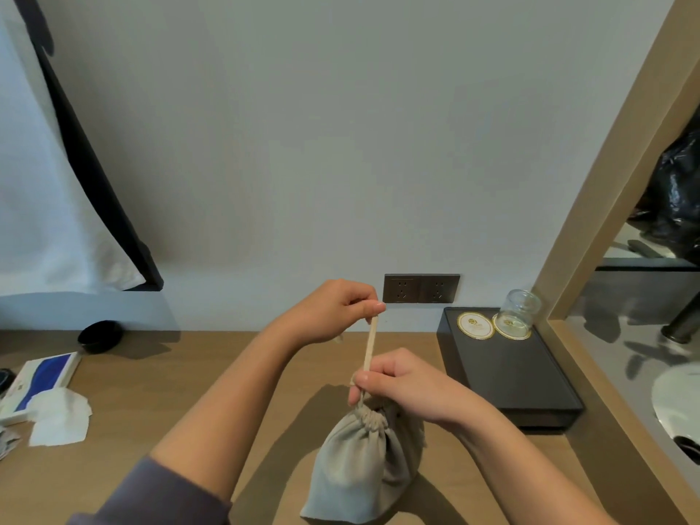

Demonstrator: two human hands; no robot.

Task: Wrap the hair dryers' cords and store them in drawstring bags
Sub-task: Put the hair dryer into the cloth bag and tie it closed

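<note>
A grey drawstring bag (360, 471) stands on the wooden desk (182, 407), bulging, its mouth gathered tight. What is inside is hidden. My left hand (337, 310) pinches the top of the beige drawstring (370, 344), which runs straight up from the bag's neck. My right hand (401, 380) grips the gathered neck and the lower part of the string, just above the bag's body.
A black tray (507, 377) at the right holds an upturned glass (517, 310) on a coaster (475, 325). A wall socket (421, 288) sits behind my hands. At the left lie a blue-and-white box (41, 380), white tissue (60, 414) and a black bowl (100, 335).
</note>
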